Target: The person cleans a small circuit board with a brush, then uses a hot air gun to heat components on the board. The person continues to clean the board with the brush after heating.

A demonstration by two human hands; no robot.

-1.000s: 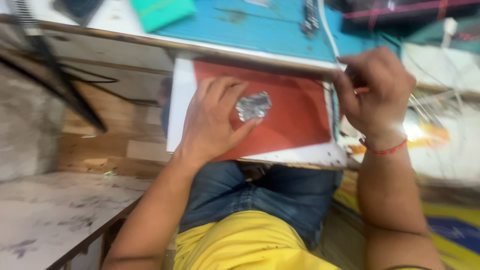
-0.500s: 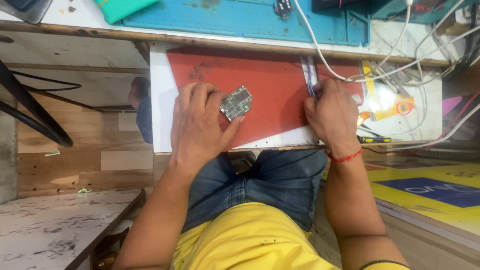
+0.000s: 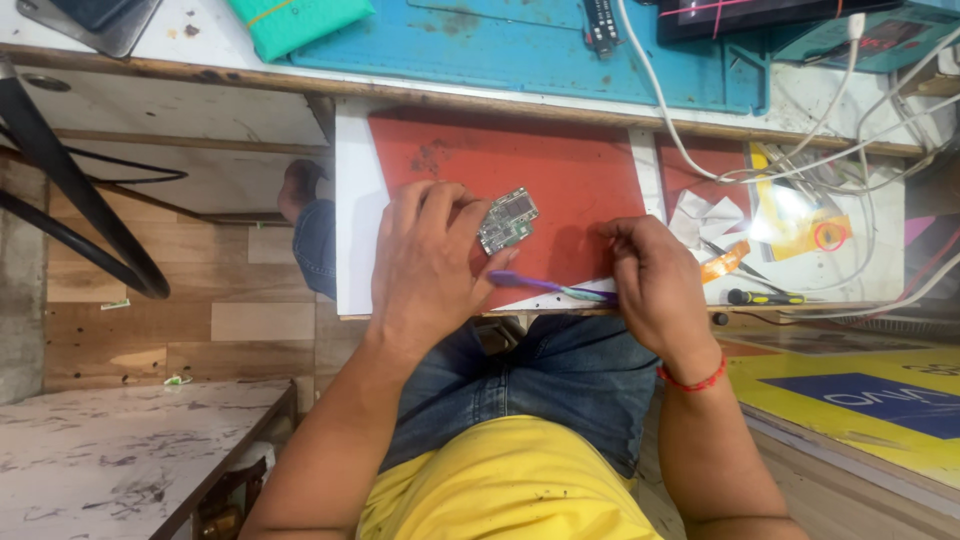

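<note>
The left hand (image 3: 425,265) pinches a small green rectangular circuit board (image 3: 507,220) between its thumb and fingertips, holding it just above the red rubber work mat (image 3: 560,170) that lies on the white worktop (image 3: 352,210). The board sits at the upper right edge of the left hand, its long axis tilted diagonally, upper end pointing away from the body. The right hand (image 3: 650,285) is closed in a grip around the handle end of a slim purple plastic tool (image 3: 545,287). The tool's long axis runs nearly horizontal, from the right hand leftward, and its tip lies just below the board, close to the left thumb. The left hand is the nearer to the board; the right hand stands apart, reaching it only through the tool.
</note>
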